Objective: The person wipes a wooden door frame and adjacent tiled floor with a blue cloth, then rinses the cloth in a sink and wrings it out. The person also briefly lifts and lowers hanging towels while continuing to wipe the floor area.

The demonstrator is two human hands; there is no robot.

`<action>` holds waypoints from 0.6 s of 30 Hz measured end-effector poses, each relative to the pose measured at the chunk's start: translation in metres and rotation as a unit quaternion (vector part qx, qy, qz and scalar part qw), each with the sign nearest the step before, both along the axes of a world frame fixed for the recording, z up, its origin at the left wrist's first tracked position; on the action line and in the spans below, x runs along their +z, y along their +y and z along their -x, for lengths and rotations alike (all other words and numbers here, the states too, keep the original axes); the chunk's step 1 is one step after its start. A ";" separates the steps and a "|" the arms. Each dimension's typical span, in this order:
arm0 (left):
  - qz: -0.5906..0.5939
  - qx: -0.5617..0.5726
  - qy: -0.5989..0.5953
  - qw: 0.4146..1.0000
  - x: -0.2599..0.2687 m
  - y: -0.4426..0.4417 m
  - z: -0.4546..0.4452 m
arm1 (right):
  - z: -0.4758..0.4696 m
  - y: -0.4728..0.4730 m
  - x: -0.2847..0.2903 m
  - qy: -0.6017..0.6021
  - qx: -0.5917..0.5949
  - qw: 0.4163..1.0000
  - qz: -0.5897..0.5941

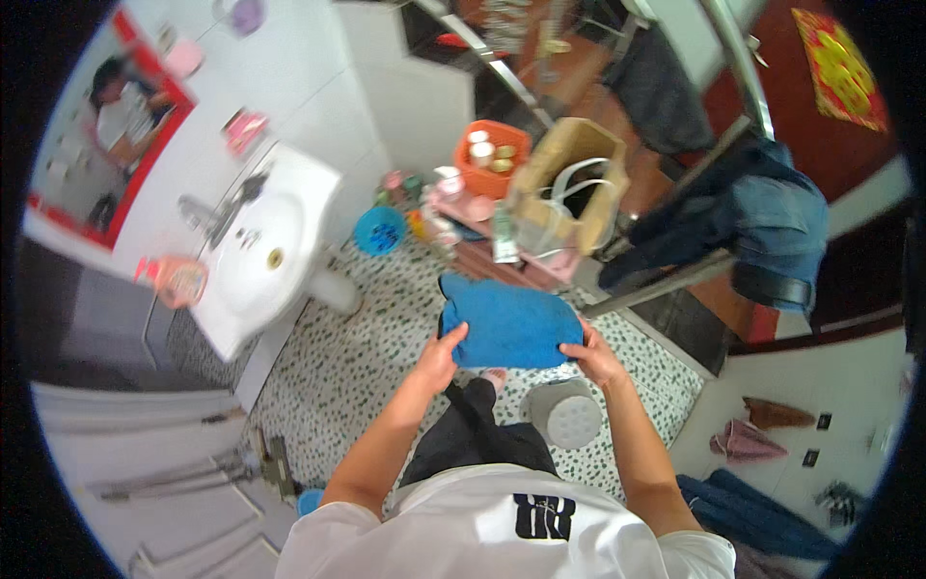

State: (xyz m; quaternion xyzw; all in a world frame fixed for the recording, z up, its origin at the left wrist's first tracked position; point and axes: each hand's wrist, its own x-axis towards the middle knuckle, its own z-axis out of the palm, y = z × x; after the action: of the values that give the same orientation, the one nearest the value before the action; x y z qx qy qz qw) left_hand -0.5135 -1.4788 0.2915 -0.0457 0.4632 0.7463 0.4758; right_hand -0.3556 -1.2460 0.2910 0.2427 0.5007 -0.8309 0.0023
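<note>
A folded blue cloth [510, 326], with a dark edge at its left, is stretched out flat in front of me above the speckled floor. At its lower left corner my left hand [438, 360] grips it, thumb on top. My right hand [599, 356] pinches the right edge the same way, thumb above and fingers beneath. The undersides of the cloth and most fingertips are hidden.
A white washbasin [264, 250] is at the left, with a pump bottle [177, 281] on its rim. Ahead stand an orange basket [474, 177], a cardboard box [615, 148] and a blue basin [380, 230]. A grey stool [571, 420] stands below my right hand. Jeans [778, 217] hang at the right.
</note>
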 end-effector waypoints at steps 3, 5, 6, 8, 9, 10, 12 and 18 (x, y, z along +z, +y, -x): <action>0.055 0.109 0.035 0.992 0.008 -0.094 0.029 | 0.066 -0.058 0.008 0.031 0.064 0.994 -0.085; 0.082 0.160 0.052 0.982 0.015 -0.146 0.047 | 0.094 -0.095 0.010 0.062 0.086 0.991 -0.077; 0.114 0.189 0.035 0.975 0.014 -0.169 0.055 | 0.103 -0.113 0.004 0.057 0.090 0.990 -0.088; 0.128 0.199 0.032 0.971 0.019 -0.212 0.070 | 0.119 -0.148 -0.010 0.042 0.087 0.990 -0.107; 0.132 0.201 0.025 0.970 0.018 -0.231 0.077 | 0.124 -0.175 -0.001 0.025 0.072 0.988 -0.131; 0.097 0.194 0.039 0.975 0.018 -0.251 0.089 | 0.135 -0.197 0.001 0.027 0.073 0.988 -0.134; 0.068 0.209 0.038 0.975 0.021 -0.289 0.120 | 0.164 -0.228 0.009 0.047 0.079 0.983 -0.160; -0.030 0.299 0.081 0.950 0.018 -0.374 0.218 | 0.320 -0.307 0.068 0.114 0.108 0.961 -0.227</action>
State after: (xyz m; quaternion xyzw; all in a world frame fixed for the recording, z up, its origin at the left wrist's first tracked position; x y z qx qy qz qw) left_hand -0.7316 -1.8523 0.3096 -0.1072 0.4423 0.8693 0.1928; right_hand -0.6753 -1.5533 0.3586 0.0845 0.6961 -0.7127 -0.0202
